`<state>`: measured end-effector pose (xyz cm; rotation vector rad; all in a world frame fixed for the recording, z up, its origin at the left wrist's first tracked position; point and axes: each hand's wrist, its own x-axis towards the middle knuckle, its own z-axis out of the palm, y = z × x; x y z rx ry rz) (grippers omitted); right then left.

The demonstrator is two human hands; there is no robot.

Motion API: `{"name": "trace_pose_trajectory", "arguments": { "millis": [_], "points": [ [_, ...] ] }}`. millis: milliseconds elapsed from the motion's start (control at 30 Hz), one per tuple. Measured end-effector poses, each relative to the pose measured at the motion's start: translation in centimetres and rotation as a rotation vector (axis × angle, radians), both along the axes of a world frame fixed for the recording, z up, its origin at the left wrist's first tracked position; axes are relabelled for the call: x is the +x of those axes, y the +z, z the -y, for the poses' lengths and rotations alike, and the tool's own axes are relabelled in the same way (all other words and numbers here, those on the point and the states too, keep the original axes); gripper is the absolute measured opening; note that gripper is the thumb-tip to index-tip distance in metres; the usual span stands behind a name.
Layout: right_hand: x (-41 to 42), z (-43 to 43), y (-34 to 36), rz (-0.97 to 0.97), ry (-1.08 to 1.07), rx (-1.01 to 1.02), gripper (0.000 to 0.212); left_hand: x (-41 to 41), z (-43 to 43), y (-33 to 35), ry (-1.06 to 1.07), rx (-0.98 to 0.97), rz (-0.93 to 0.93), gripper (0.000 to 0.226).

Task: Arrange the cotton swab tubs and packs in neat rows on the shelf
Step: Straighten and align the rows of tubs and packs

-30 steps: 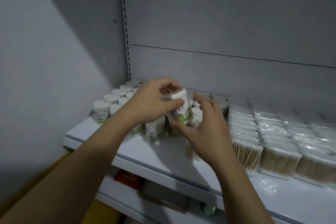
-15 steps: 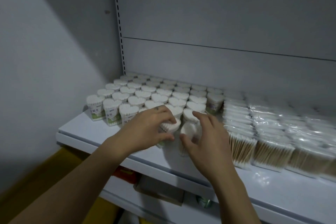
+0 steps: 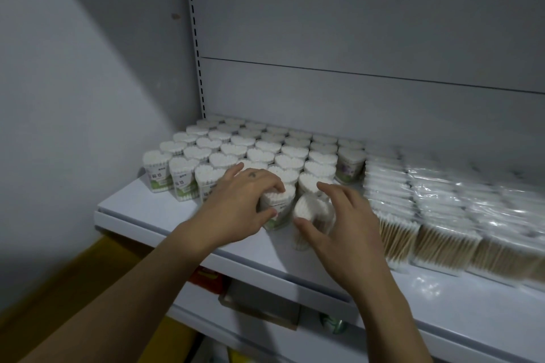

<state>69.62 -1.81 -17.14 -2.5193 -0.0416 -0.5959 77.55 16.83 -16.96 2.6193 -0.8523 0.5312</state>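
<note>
Item 1: heart-shaped tub (image 3: 278, 206), clear plastic with a green-and-white label, packed with white cotton tips. It stands near the front edge of the shelf (image 3: 165, 216), left of centre. The left hand (image 3: 239, 200) grips it, fingers curled over the top and thumb pressed to the near side.

Item 2: second tub (image 3: 312, 211), touching the first on its right, with a rounded top of white tips; pale wooden sticks show through its wall. The right hand (image 3: 342, 227) cups it, thumb on the near side and fingers arched and spread over the far side.

Item 3: block of tubs (image 3: 265, 150), all heart-topped, in close rows from the back-left corner forward. Three show labels on the front-left row; the total cannot be counted exactly.

Item 4: packs (image 3: 442, 215), crinkled glossy film over wooden-stick swabs, overlapping in columns along the right part of the shelf; blurred, number unclear.

Shelf: smooth white-painted metal.
</note>
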Motion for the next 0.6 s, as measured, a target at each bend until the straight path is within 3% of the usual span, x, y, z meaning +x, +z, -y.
{"name": "trace_pose_trajectory", "arguments": {
  "millis": [267, 433, 600],
  "points": [
    [-0.5, 1.0, 0.2, -0.028, 0.048, 0.013, 0.065, -0.9, 0.8, 1.0, 0.06, 0.07, -0.039, 0.037],
    [-0.8, 1.5, 0.4, -0.032, 0.028, 0.08, 0.064, -2.8, 2.2, 2.5, -0.06, -0.038, 0.056, 0.03],
    [-0.9, 1.8, -0.1, -0.03, -0.004, 0.083, 0.055, -4.0, 3.8, 2.5, -0.05, 0.019, 0.054, 0.031]
  ]
}}
